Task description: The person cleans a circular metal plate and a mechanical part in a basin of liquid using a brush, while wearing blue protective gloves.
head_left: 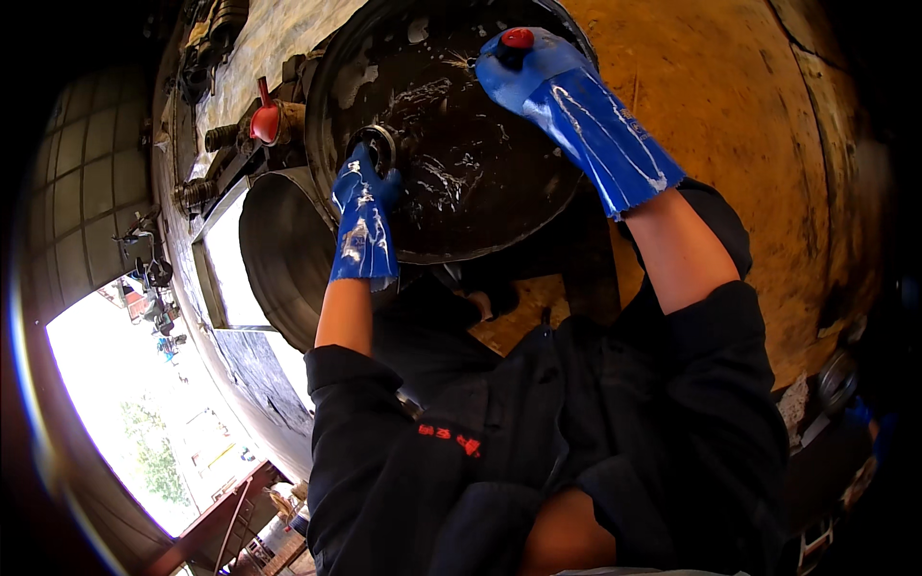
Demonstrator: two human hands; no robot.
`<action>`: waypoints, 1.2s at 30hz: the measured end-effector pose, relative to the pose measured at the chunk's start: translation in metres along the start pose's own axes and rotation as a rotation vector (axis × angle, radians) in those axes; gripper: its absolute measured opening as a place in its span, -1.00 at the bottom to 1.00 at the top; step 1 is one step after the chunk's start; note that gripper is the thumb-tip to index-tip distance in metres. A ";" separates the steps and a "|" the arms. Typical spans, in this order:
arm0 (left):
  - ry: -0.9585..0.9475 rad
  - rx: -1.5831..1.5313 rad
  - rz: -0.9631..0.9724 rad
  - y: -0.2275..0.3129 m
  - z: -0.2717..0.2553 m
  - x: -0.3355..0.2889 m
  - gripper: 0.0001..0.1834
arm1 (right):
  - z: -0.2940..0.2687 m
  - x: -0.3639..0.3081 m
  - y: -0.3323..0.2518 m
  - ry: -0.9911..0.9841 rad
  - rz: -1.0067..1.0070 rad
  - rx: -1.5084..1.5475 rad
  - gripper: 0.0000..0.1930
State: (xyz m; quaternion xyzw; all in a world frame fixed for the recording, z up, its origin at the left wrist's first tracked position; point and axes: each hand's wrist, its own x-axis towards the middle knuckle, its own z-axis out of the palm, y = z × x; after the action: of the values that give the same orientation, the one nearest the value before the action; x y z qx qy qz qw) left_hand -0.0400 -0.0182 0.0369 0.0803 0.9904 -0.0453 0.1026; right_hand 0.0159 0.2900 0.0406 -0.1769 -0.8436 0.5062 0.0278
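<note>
A wide, round black pan (451, 226) lies in front of me, its inside dark and wet with shiny streaks. My left hand (363, 187), in a blue rubber glove, grips a metal ring (386, 144) over the pan's left side. The ring looks like a bearing race, its lower part hidden by my fingers. At the pan's far right edge, my gloved right hand (523, 72) is closed round a tool with a red-and-black end (519, 38). Pale bristle-like strands (461, 60) stick out beside that fist, so it looks like a brush; most of it is hidden.
A large dark drum or tub (279, 250) stands left of the pan. Beyond it are a red funnel-shaped piece (266, 120) and several ridged metal parts (197, 195). Stained brown floor (711, 106) spreads to the right. A bright doorway (144, 413) opens at lower left.
</note>
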 end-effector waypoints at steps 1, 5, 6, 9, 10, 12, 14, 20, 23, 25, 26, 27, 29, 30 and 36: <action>-0.056 0.029 -0.025 -0.011 0.011 0.006 -0.19 | -0.013 -0.006 -0.024 -0.089 0.070 -0.160 -0.68; -0.123 0.167 -0.011 0.006 0.031 0.017 0.07 | -0.022 -0.009 -0.025 -0.122 0.108 -0.226 -0.59; -0.129 0.170 -0.007 0.009 0.030 0.016 0.07 | -0.024 -0.010 -0.029 -0.150 0.147 -0.222 -0.61; -0.112 0.095 -0.093 0.015 0.031 0.012 0.08 | -0.016 -0.010 -0.027 -0.147 0.194 -0.173 -0.62; -0.106 0.089 -0.172 0.019 0.033 0.015 0.08 | -0.010 -0.009 -0.023 -0.146 0.198 -0.173 -0.62; -0.100 0.087 -0.253 0.019 0.030 0.019 0.07 | 0.004 -0.006 -0.017 -0.106 0.118 -0.100 -0.61; -0.133 -0.204 -0.304 0.010 0.023 0.021 -0.06 | 0.011 -0.006 -0.015 -0.131 0.103 -0.122 -0.61; -0.286 -0.374 -0.108 -0.053 0.019 0.050 -0.17 | 0.005 -0.007 -0.024 -0.140 0.133 -0.055 -0.60; -0.498 -0.516 -0.044 -0.036 0.022 0.043 -0.20 | -0.011 -0.007 -0.026 -0.109 0.152 -0.054 -0.72; -0.470 -0.791 -0.003 -0.010 0.025 0.015 -0.18 | -0.020 -0.013 -0.023 -0.083 0.135 -0.167 -0.80; -0.467 -0.659 -0.024 0.014 0.017 0.005 -0.16 | -0.024 -0.014 -0.022 -0.047 0.135 -0.163 -0.80; -0.524 -0.659 -0.006 0.016 0.008 -0.009 -0.09 | -0.019 -0.015 -0.028 -0.032 0.117 -0.147 -0.79; -0.513 -0.634 -0.003 -0.001 0.036 -0.016 -0.02 | -0.018 -0.020 -0.048 -0.081 0.119 -0.155 -0.72; -0.526 -0.585 0.018 0.007 0.041 -0.015 0.09 | -0.024 -0.020 -0.048 -0.100 0.160 -0.187 -0.61; -0.571 0.003 0.160 0.083 0.046 -0.032 0.31 | -0.032 -0.018 -0.038 -0.087 0.159 -0.141 -0.63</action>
State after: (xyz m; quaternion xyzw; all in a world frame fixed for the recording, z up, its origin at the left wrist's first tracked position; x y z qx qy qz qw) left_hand 0.0136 0.0533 -0.0069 0.1424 0.9119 -0.0593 0.3803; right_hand 0.0302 0.2950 0.0911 -0.2224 -0.8609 0.4534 -0.0617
